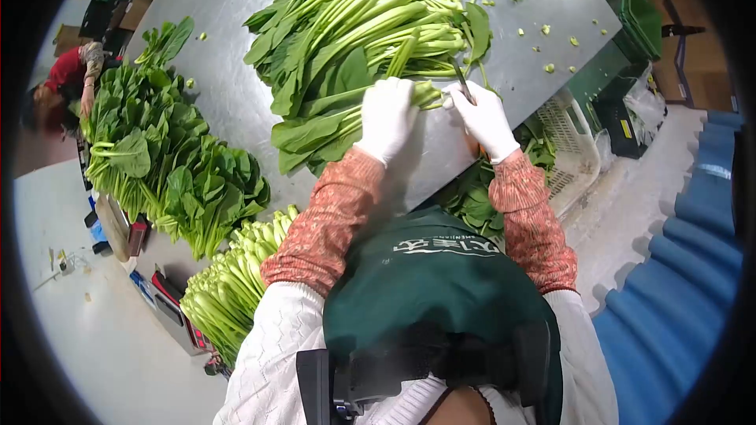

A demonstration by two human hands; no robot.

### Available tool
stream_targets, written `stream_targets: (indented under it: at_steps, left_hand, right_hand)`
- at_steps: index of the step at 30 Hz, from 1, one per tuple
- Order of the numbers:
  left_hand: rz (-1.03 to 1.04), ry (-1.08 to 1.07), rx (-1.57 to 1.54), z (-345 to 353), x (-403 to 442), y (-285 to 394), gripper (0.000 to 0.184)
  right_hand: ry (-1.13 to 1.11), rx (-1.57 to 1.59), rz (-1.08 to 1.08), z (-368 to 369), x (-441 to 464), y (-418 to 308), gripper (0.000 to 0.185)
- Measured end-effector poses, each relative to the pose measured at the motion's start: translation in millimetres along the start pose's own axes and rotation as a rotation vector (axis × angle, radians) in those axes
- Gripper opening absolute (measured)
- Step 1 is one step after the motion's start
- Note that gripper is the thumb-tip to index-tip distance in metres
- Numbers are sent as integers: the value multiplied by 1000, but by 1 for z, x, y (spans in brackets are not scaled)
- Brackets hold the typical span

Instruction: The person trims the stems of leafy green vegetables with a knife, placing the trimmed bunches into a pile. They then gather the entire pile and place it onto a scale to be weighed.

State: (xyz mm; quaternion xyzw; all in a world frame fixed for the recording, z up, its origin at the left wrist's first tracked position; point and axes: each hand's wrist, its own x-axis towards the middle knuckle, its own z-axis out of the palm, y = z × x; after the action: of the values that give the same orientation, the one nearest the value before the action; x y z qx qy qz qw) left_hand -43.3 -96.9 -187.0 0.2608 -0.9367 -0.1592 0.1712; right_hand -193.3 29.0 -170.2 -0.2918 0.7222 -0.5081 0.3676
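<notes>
My left hand (386, 116), in a white glove, is closed around a few stalks of choy sum (331, 120), leaves pointing left and cut ends to the right. Close by on the right, my gloved right hand (484, 116) grips a knife (463, 81) whose dark narrow blade points up and away from me. The fingers of that hand are near the stalk ends; whether they touch is hard to tell. A large heap of choy sum (370, 12) lies just beyond both hands on the metal table (228, 0).
Upright bunches of greens (173, 157) line the table's left edge, with more stalks (236, 283) nearer me. Trimmed bits (549, 68) dot the right side. A white basket (573, 153) holds leaves below. Blue rolled material (677, 267) lies right. Another person's arm (88, 83) reaches in far left.
</notes>
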Motion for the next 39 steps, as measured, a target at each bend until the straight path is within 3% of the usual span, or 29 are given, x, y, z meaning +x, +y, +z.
stream_targets:
  at_steps: [1, 3, 5, 11, 13, 15, 20, 22, 26, 30, 32, 35, 38, 39]
  left_hand:
    - [-46, 113, -69, 8, 1, -5, 29]
    - [-104, 45, -169, 8, 3, -15, 29]
    - [-95, -23, -230, -5, 3, -16, 31]
    - [-75, 70, -346, -70, -16, 31, 28]
    - [-66, 92, -388, -77, -20, 37, 26]
    - [-182, 11, -593, -84, -22, 43, 24]
    - [-443, -151, -1269, -144, -21, 70, 21]
    - [-448, -166, -1374, -147, -23, 53, 26]
    - [-481, -82, -1540, -157, -20, 48, 28]
    - [-423, 8, -1289, -177, -25, 24, 30]
    - [-550, 79, -1023, -182, -29, 26, 15]
    - [-483, 115, -808, -164, -40, 18, 7]
    - [-404, 49, -573, -144, -50, 9, 9]
    - [-374, 33, -450, -141, -51, 10, 12]
  right_hand:
    - [6, 8, -1, -2, -8, -3, 23]
    - [-7, 2, 107, -7, -24, -6, 22]
    - [24, -140, -3, -6, -40, -7, 20]
    - [91, -332, -255, 6, -60, -32, 22]
    - [84, -347, -261, 9, -65, -43, 21]
    - [95, -329, -274, 13, -67, -48, 19]
    - [21, -171, 31, 1, -64, 0, 23]
    - [43, -29, 151, -11, -71, -4, 27]
    - [112, 165, 99, -21, -78, -27, 26]
    - [162, -27, -70, -23, -60, -18, 24]
    - [152, -211, -191, -13, -41, -8, 22]
    - [151, -503, -411, 14, -6, 6, 23]
    - [96, -966, -174, 36, 24, 25, 24]
    - [134, -913, -248, 35, 28, 39, 28]
